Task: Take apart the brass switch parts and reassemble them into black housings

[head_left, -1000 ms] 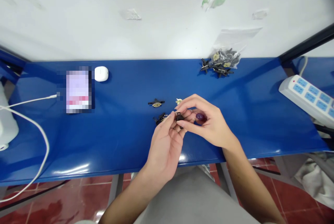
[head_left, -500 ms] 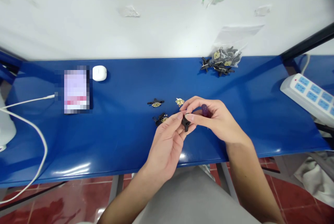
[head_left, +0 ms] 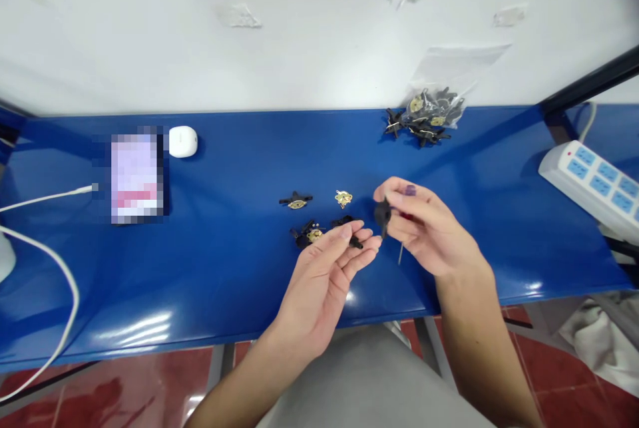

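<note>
My left hand (head_left: 319,281) pinches a small black plastic part (head_left: 356,242) between thumb and fingers. Just to its right, my right hand (head_left: 434,231) grips another black plastic piece (head_left: 383,214) at the fingertips. A screwdriver (head_left: 410,190) with a purple handle is tucked in the same hand, its thin shaft pointing down. Beyond the hands lie a brass-coloured plate (head_left: 343,198) and a black part with a brass plate on it (head_left: 296,200). Loose black and brass pieces (head_left: 308,233) sit left of my fingers; one more black piece (head_left: 343,220) is partly hidden behind them.
A clear plastic bag of similar parts (head_left: 439,108) lies against the wall, with several loose ones before it. On the left are a blurred-out phone-like device (head_left: 134,178), a white earbud case (head_left: 183,142) and a white cable (head_left: 64,268). A power strip (head_left: 594,175) stands right.
My hands have moved apart; the right one has drawn away to the right with a black piece. The left keeps a black part. The view has shifted slightly.
</note>
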`<action>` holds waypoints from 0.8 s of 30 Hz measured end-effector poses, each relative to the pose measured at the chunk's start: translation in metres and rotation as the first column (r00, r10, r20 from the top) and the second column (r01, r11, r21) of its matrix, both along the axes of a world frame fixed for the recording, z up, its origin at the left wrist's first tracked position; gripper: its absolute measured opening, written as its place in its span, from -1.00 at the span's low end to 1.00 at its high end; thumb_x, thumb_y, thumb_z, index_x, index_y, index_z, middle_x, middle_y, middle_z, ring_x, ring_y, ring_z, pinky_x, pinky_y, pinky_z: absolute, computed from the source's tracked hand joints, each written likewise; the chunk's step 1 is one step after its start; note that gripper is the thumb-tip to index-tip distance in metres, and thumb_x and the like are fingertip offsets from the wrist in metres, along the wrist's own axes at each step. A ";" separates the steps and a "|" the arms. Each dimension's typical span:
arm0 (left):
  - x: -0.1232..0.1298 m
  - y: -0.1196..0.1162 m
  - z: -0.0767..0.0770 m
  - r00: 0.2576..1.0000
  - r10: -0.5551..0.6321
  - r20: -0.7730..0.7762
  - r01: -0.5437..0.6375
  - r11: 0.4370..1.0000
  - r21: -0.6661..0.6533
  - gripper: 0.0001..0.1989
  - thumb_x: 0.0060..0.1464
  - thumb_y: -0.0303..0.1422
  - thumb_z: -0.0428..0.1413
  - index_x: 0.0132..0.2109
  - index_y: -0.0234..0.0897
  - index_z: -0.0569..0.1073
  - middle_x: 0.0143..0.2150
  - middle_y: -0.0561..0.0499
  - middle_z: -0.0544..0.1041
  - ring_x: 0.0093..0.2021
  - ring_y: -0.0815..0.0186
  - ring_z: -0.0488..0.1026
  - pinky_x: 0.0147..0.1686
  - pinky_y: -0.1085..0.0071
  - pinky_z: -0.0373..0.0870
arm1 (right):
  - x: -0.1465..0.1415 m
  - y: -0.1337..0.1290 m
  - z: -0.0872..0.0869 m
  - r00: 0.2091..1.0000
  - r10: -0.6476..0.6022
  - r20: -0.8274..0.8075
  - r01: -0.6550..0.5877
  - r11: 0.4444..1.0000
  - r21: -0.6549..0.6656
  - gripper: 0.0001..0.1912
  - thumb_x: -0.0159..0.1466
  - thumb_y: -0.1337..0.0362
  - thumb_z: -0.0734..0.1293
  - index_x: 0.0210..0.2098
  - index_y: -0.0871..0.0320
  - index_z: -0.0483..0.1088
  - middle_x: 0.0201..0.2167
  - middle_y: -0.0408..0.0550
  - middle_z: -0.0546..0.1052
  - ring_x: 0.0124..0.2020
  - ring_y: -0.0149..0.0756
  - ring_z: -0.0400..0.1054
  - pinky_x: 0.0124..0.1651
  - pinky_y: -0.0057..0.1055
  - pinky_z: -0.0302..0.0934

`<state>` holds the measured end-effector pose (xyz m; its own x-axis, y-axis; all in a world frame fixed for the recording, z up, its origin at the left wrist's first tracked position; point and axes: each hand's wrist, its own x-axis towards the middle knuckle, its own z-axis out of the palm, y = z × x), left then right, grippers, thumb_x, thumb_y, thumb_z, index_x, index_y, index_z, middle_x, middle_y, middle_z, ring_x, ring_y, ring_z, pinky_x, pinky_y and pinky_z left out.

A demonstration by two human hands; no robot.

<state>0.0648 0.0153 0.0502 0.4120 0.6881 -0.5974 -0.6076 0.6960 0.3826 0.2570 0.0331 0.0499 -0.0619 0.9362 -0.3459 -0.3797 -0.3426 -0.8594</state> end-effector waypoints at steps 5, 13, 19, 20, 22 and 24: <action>-0.010 -0.001 0.000 1.000 0.029 0.000 -0.029 0.999 -0.043 -0.85 0.41 -0.41 0.31 -0.08 -0.40 0.77 -0.11 -0.14 0.78 -0.08 0.26 0.75 0.05 0.39 0.70 | 0.007 0.005 -0.002 0.991 -0.133 0.019 0.133 0.991 0.002 -0.70 0.40 0.09 0.53 -0.30 0.09 0.42 -0.53 -0.36 0.15 -0.62 -0.56 -0.28 -0.66 -0.49 -0.29; -0.019 -0.007 0.010 0.999 0.028 0.046 -0.027 1.000 -0.015 -0.74 0.41 -0.31 0.33 -0.04 -0.50 0.77 -0.18 -0.19 0.78 -0.18 0.26 0.75 -0.08 0.42 0.73 | -0.001 -0.007 -0.003 0.981 -0.011 0.192 -0.011 0.993 0.114 -0.82 0.35 0.15 0.58 -0.20 0.10 0.61 -0.44 -0.13 0.62 -0.66 -0.60 -0.13 -0.62 -0.48 -0.24; -0.021 -0.003 0.004 0.998 0.061 -0.003 -0.061 0.998 0.018 -0.76 0.37 -0.25 0.38 -0.16 -0.39 0.77 -0.20 -0.12 0.79 -0.22 0.32 0.75 -0.12 0.48 0.72 | -0.011 -0.011 -0.001 0.908 0.069 0.412 -0.178 0.956 0.232 -0.89 0.33 0.19 0.59 -0.20 0.07 0.70 -0.27 -0.05 0.65 -0.46 -0.40 0.30 -0.47 -0.40 0.12; -0.022 -0.002 0.003 0.998 0.061 -0.022 -0.061 0.998 0.030 -0.77 0.36 -0.26 0.39 -0.17 -0.38 0.77 -0.21 -0.11 0.79 -0.23 0.32 0.74 -0.13 0.48 0.71 | -0.012 -0.011 0.000 0.894 0.084 0.440 -0.208 0.948 0.242 -0.90 0.34 0.20 0.59 -0.20 0.07 0.70 -0.27 -0.05 0.64 -0.46 -0.40 0.27 -0.47 -0.39 0.10; -0.024 -0.001 0.003 0.997 0.050 -0.065 -0.046 0.997 0.058 -0.75 0.34 -0.25 0.40 -0.20 -0.39 0.77 -0.24 -0.12 0.78 -0.25 0.31 0.74 -0.15 0.48 0.70 | -0.013 -0.013 0.002 0.868 0.108 0.484 -0.262 0.929 0.263 -0.94 0.34 0.24 0.57 -0.21 0.07 0.70 -0.31 -0.08 0.61 -0.52 -0.45 0.15 -0.49 -0.38 0.02; -0.026 -0.002 0.004 0.994 0.029 -0.108 -0.020 0.996 0.087 -0.72 0.32 -0.23 0.42 -0.22 -0.41 0.77 -0.26 -0.15 0.78 -0.26 0.27 0.74 -0.17 0.45 0.70 | -0.013 -0.015 0.003 0.848 0.117 0.517 -0.304 0.906 0.293 -0.99 0.33 0.30 0.54 -0.23 0.07 0.68 -0.33 -0.12 0.58 -0.55 -0.49 0.06 -0.50 -0.38 -0.02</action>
